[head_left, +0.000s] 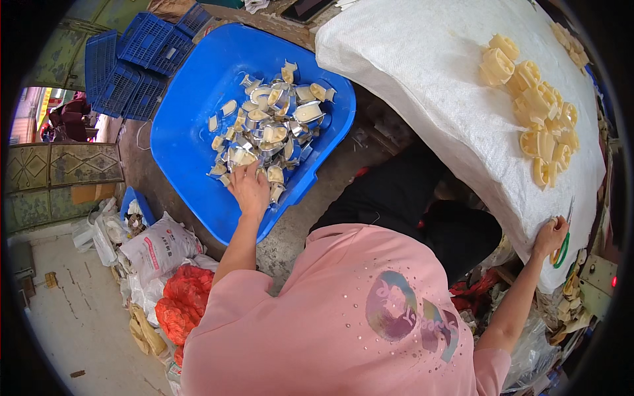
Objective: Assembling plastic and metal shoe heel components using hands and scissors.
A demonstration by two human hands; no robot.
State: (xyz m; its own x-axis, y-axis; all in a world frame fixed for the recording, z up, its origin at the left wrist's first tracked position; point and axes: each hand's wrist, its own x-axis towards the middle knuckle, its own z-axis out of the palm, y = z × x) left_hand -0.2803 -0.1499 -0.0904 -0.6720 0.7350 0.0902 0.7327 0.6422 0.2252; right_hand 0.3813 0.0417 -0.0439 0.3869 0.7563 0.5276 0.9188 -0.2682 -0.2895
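My left hand (249,190) reaches into a big blue plastic tub (191,178), its fingers closed on a cream-and-silver piece at the near edge of a pile. The pile (274,125) is made of several small curved pieces, cream-coloured with shiny metal-like parts. At the right edge of the white-covered table, my right hand (550,237) is closed around scissors with green handles (561,252). The blades point away from me, apart from any piece. Farther up the same table lies a loose heap of cream ring-shaped pieces (541,109).
White woven cloth (422,59) covers the table at the right. Blue plastic crates (142,63) are stacked beyond the tub. To my left lie a printed white sack (162,247) and a red net bag (185,297). A dark flat device (307,8) rests at the far edge.
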